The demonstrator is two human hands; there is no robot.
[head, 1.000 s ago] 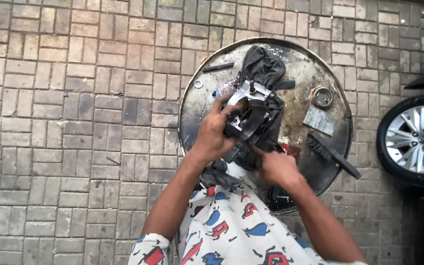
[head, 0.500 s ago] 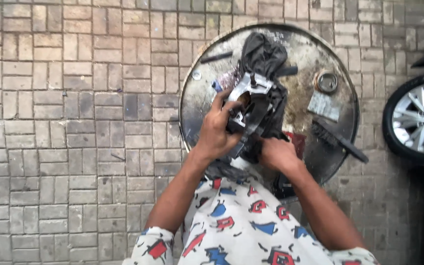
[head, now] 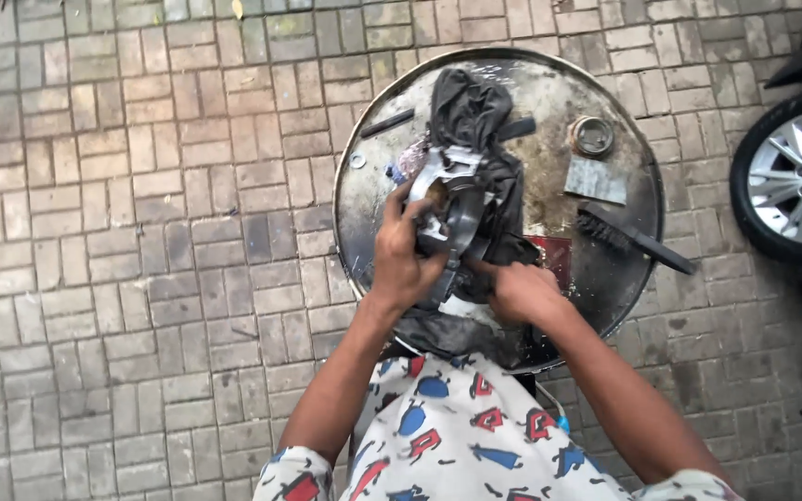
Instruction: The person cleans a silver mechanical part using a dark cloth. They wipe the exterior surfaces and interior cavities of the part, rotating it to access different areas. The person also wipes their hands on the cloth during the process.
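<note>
- Standing on grey brick paving point(head: 122, 232): round rusty metal drum top point(head: 549, 102), right of centre.
- Lying on it: dark cloth point(head: 475, 111), metal ring point(head: 592, 135), grey sheet point(head: 596, 181), black brush point(head: 633, 239), washer point(head: 357, 160), black bar point(head: 387, 122).

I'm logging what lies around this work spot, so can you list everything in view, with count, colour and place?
metal drum top: one, grey and stained, centre, serving as a work surface
metal part: one, silver and black, on the drum, under the hands
dark cloth: one, black-grey, under and behind the part
brush: one, black, right side of drum
round tin: one, metallic, upper right of drum
grey sheet: one, below the tin
washer: one, silver, left rim
car wheel: one, silver rim, right edge
brick paving: grey, all around
left hand: gripping the metal part
right hand: at the part's lower end
</note>
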